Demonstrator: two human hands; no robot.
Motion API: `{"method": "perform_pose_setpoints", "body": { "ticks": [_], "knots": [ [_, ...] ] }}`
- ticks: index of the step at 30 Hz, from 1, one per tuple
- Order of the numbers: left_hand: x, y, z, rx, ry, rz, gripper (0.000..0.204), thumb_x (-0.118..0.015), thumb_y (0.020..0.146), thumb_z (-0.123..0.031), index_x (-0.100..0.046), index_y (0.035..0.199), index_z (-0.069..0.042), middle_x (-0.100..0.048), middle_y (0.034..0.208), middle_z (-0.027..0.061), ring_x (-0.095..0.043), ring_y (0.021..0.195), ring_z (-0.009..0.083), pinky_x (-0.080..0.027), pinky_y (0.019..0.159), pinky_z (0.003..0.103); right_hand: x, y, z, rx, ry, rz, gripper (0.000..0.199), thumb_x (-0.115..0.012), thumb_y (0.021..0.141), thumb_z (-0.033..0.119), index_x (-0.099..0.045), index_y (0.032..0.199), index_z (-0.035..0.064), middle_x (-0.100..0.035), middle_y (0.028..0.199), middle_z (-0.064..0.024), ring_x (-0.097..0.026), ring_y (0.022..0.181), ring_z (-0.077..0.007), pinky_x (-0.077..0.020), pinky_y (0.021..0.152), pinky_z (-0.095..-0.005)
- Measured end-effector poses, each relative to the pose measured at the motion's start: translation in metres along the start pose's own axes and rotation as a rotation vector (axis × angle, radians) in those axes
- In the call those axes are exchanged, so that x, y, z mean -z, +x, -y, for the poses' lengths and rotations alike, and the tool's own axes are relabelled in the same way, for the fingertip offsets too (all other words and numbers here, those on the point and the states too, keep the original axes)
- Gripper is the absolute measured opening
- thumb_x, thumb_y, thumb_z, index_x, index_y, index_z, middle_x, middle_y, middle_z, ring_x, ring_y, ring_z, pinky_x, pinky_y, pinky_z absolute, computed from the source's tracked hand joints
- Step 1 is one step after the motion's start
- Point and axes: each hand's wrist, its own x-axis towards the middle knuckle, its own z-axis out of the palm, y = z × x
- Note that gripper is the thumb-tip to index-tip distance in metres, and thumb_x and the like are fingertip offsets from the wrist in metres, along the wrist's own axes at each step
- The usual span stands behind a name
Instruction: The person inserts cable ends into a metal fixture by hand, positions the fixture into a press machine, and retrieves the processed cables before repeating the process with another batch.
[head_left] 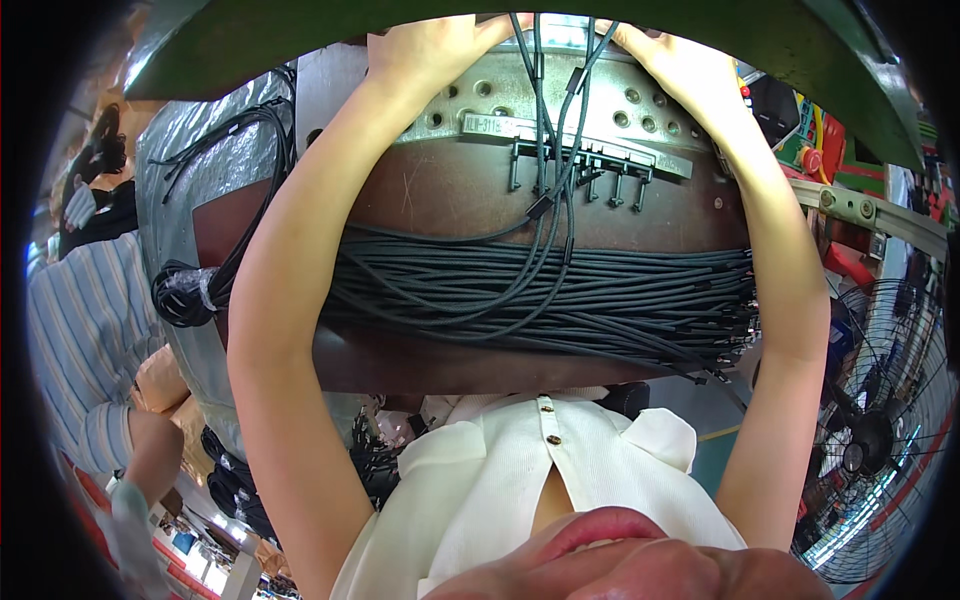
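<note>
left hand [425, 48] and right hand [692, 72] whose fingertips were hidden by a green cover [240, 55], black cables [541, 110] whose upper ends were lost behind it, a co-worker's gloved hand [132, 530] that was blurred at lower left

Cables [540, 285] look matt and rubbery, the metal plate [612, 78] smooth, plastic sheeting [170, 215] glossy.

Several thin black cables [541, 207] run upward mid-view, some crossing.
</note>
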Motion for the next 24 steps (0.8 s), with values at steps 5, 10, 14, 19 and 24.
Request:
{"method": "perform_pose_setpoints", "body": {
  "ticks": [5, 10, 14, 19, 24],
  "knots": [
    [0.003, -0.002, 0.001, 0.019, 0.022, 0.011, 0.027, -0.063, 0.088, -0.020, -0.064, 0.107, -0.001, -0.065, 0.097, 0.0187, -0.064, 0.084, 0.0298, -0.052, 0.075, 0.038, -0.004, -0.001, -0.002, 0.000, -0.021, -0.017, 0.036, -0.061, 0.090, 0.024, -0.060, 0.118, 0.0019, -0.062, 0.112, -0.0175, -0.059, 0.105, -0.0313, -0.0459, 0.091, -0.0357],
    [0.008, 0.002, -0.002, 0.017, 0.056, 0.047, 0.028, -0.063, 0.088, -0.020, -0.063, 0.108, 0.000, -0.065, 0.098, 0.0191, -0.064, 0.084, 0.0299, -0.051, 0.075, 0.038, -0.001, -0.003, -0.007, -0.026, -0.042, -0.016, 0.037, -0.062, 0.089, 0.023, -0.060, 0.119, 0.0020, -0.062, 0.113, -0.0175, -0.058, 0.107, -0.0316, -0.0454, 0.092, -0.0354],
    [0.020, -0.001, -0.014, -0.012, 0.120, 0.117, 0.028, -0.062, 0.089, -0.020, -0.063, 0.108, 0.000, -0.065, 0.098, 0.0194, -0.064, 0.085, 0.0299, -0.051, 0.075, 0.038, 0.008, -0.013, -0.005, -0.052, -0.044, 0.004, 0.037, -0.062, 0.089, 0.023, -0.059, 0.119, 0.0021, -0.062, 0.114, -0.0175, -0.058, 0.108, -0.0318, -0.0449, 0.093, -0.0352],
    [0.125, -0.076, -0.085, 0.697, -0.621, 0.437, 0.055, -0.060, 0.089, -0.020, -0.043, 0.139, -0.001, -0.039, 0.148, 0.0165, -0.039, 0.136, 0.0267, -0.035, 0.108, 0.040, 0.106, -0.143, 0.045, -0.181, 0.172, 0.013, 0.042, -0.060, 0.091, 0.016, -0.054, 0.126, -0.0065, -0.059, 0.126, -0.0196, -0.055, 0.119, -0.0295, -0.0413, 0.102, -0.0372],
    [0.172, -0.223, -0.137, 0.753, -0.629, 1.418, 0.043, -0.057, 0.091, -0.035, -0.061, 0.119, -0.001, -0.064, 0.114, 0.0182, -0.060, 0.108, 0.0373, -0.048, 0.089, 0.043, 0.088, -0.358, -0.013, -1.002, -0.083, -0.482, 0.033, -0.045, 0.098, 0.009, -0.049, 0.129, -0.0041, -0.058, 0.121, -0.0164, -0.053, 0.116, -0.0232, -0.0405, 0.101, -0.0333]
  ]
}}
